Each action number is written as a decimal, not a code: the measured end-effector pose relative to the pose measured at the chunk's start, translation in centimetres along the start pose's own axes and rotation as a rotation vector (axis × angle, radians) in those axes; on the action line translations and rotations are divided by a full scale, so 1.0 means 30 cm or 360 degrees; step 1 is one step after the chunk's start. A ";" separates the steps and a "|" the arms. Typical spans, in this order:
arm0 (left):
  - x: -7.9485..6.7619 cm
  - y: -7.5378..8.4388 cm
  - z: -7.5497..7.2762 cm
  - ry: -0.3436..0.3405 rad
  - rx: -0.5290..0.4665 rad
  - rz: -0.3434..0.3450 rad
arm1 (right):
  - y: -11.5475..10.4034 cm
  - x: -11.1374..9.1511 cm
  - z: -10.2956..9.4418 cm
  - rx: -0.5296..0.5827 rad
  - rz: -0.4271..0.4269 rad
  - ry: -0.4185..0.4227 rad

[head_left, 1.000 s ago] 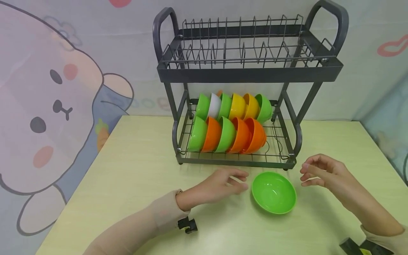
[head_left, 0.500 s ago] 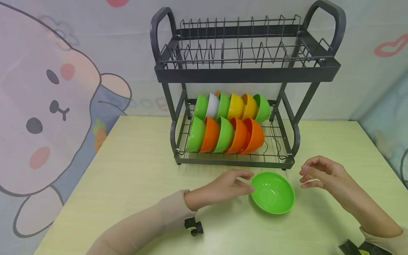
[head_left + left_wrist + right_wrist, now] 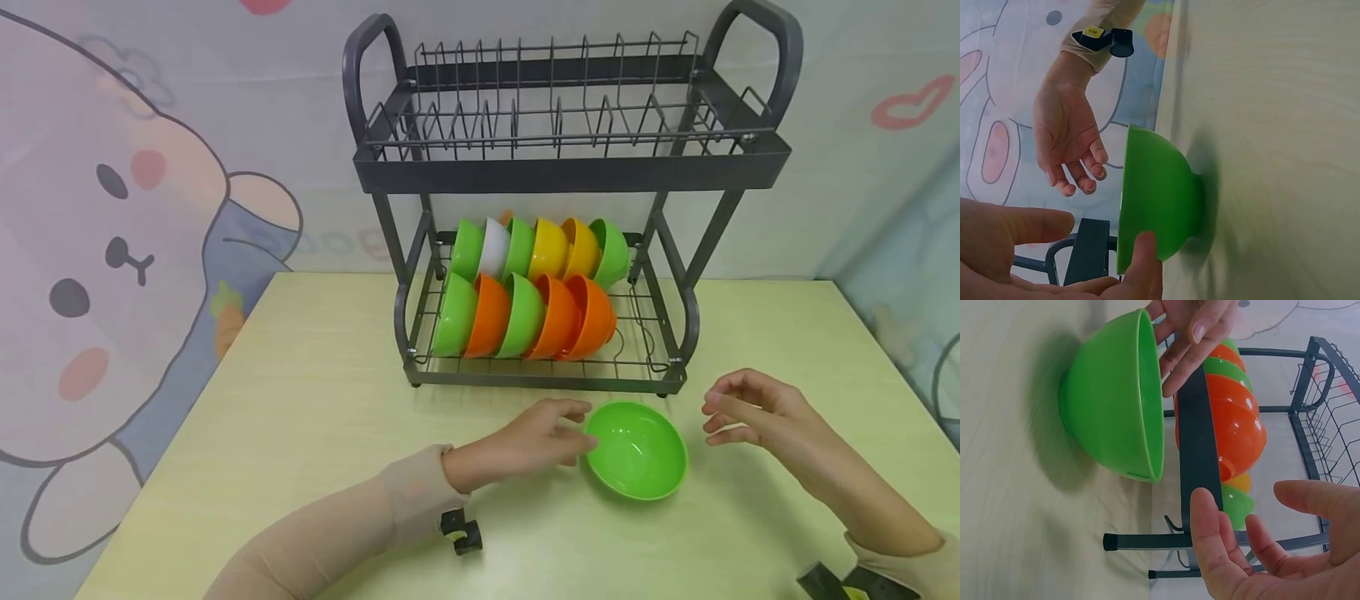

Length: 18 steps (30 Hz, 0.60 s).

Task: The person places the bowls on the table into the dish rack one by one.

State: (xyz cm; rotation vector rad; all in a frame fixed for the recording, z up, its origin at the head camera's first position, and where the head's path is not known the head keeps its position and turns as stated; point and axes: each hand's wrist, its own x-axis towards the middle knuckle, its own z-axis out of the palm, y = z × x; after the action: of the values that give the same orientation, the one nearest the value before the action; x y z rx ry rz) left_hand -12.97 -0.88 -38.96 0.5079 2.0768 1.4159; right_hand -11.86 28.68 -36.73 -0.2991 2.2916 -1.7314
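Note:
A green bowl [image 3: 636, 452] stands upright on the table, in front of the dish rack. My left hand [image 3: 520, 445] is at the bowl's left side, fingers loosely bent and thumb apart from them. In the left wrist view one fingertip overlaps the bowl's wall [image 3: 1159, 187]; whether it touches I cannot tell. To the bowl's right, my right hand [image 3: 772, 417] hovers with relaxed fingers and holds nothing. A gap separates it from the bowl, also visible in the right wrist view.
Behind the bowl stands a two-tier black dish rack [image 3: 570, 175]. Its lower tier carries two rows of tilted bowls, among them an orange bowl [image 3: 588, 318] and a yellow bowl [image 3: 549, 248]. The upper tier has wire dividers. A cartoon-printed cloth [image 3: 315, 108] hangs behind the table [image 3: 315, 392].
My left hand has moved right, up to the bowl's left rim. My right hand has stayed nearly still, and the whole head view has drifted slightly.

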 end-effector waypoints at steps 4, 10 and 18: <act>0.008 -0.005 0.004 -0.0005 -0.0078 -0.0022 | 0.002 -0.004 0.000 -0.0023 0.0013 -0.0001; 0.018 -0.008 0.011 0.0009 -0.0108 -0.0049 | 0.014 -0.008 0.000 -0.0016 0.0000 -0.0025; 0.034 -0.018 0.020 0.0022 -0.0109 -0.0097 | 0.021 -0.013 -0.004 0.0001 -0.0020 -0.0070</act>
State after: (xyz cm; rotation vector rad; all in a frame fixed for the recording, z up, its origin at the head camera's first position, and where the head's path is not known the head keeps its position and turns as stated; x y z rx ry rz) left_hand -13.35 -0.05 -39.87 0.4045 2.0292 1.4533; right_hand -11.54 29.09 -37.28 -0.3484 2.2631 -1.7140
